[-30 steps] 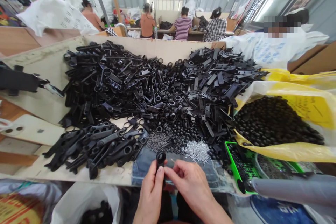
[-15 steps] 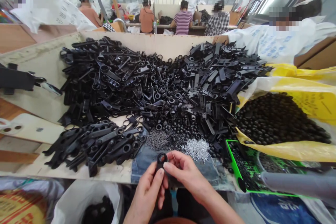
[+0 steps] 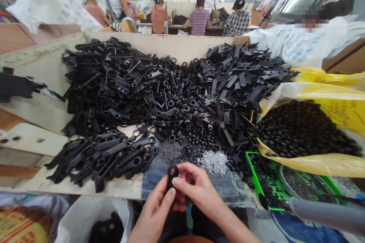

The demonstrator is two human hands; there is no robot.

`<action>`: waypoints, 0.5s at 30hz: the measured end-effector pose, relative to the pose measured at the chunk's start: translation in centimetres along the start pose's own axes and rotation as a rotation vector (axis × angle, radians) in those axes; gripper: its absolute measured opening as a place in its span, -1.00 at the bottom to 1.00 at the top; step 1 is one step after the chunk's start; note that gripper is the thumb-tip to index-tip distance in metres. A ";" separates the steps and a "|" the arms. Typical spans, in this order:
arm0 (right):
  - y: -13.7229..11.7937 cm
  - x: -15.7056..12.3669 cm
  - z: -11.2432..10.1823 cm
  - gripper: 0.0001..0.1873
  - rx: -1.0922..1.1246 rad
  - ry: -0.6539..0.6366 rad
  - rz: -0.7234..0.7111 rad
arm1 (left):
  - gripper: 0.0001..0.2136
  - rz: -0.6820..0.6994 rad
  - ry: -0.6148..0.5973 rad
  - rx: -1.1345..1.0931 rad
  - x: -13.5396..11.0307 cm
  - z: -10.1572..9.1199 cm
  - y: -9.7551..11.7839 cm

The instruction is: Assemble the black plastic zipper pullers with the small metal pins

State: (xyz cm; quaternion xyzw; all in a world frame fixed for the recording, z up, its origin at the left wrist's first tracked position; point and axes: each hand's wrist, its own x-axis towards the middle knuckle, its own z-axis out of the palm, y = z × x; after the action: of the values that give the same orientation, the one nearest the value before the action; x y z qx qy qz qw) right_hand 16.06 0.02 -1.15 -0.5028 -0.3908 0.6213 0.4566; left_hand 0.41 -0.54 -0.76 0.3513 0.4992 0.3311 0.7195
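Observation:
Both hands meet at the table's front edge around a black plastic part with a ring-shaped end [image 3: 172, 173]. My left hand [image 3: 156, 205] grips the part's body between thumb and fingers, its ring end pointing up and away. My right hand [image 3: 196, 186] presses its thumb on the part just below the ring, the other fingers curled behind. A thin wire-like pin [image 3: 184, 166] sticks up from the right fingers; its lower end is hidden. Just beyond lie a heap of silver pins [image 3: 214, 161], small dark grey cylinders [image 3: 170, 152] and black balls [image 3: 201, 139].
Black ringed handles [image 3: 114, 155] lie front left, below a large pile of similar parts [image 3: 114, 79]. Flat black pieces [image 3: 236, 79] heap at right, near a yellow bag [image 3: 336, 102] of black balls and a green tray [image 3: 253, 178]. Several people [image 3: 198, 19] sit behind.
The ringed part and both hands have shifted slightly left. The right fingers have moved around it. More of the green tray shows as the grey tube at right sits lower.

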 end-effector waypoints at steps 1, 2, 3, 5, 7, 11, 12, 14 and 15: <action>0.0 -0.1 0.0 -0.60 -0.016 0.003 -0.002 | -0.46 0.005 0.023 0.002 -0.1 0.0 -0.1; -0.1 -0.2 0.0 -0.63 -0.038 0.008 -0.005 | -0.47 0.016 0.046 0.008 -0.3 0.0 -0.3; -0.1 -0.3 -0.1 -0.65 -0.062 0.012 -0.011 | -0.49 0.033 0.062 0.015 -0.4 0.0 -0.5; -0.3 -0.4 -0.1 -0.70 -0.100 0.014 -0.024 | -0.50 0.080 0.104 0.041 -0.6 0.1 -0.9; -0.3 -0.4 0.0 -0.71 -0.112 0.014 -0.033 | -0.48 0.097 0.120 0.082 -0.7 0.2 -1.1; -0.1 -0.4 -0.1 -0.60 -0.002 -0.022 -0.012 | -0.45 0.038 0.061 0.046 -0.5 0.9 -1.0; -0.1 -0.4 -0.2 -0.55 0.048 -0.023 0.003 | -0.46 0.015 0.040 -0.004 -0.5 1.1 -0.9; 0.0 -0.5 -0.5 -0.47 0.141 0.021 0.032 | -0.50 -0.026 0.043 -0.107 -0.4 1.4 -0.6; 0.1 -0.7 -0.7 -0.45 0.175 0.064 0.042 | -0.52 -0.037 0.069 -0.139 -0.4 1.4 -0.5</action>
State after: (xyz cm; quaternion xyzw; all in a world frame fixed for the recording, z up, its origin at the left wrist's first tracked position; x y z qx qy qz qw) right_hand 16.82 -0.64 -1.17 -0.4888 -0.3097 0.6459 0.4980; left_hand 1.70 -1.34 -0.65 0.2799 0.5059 0.3634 0.7305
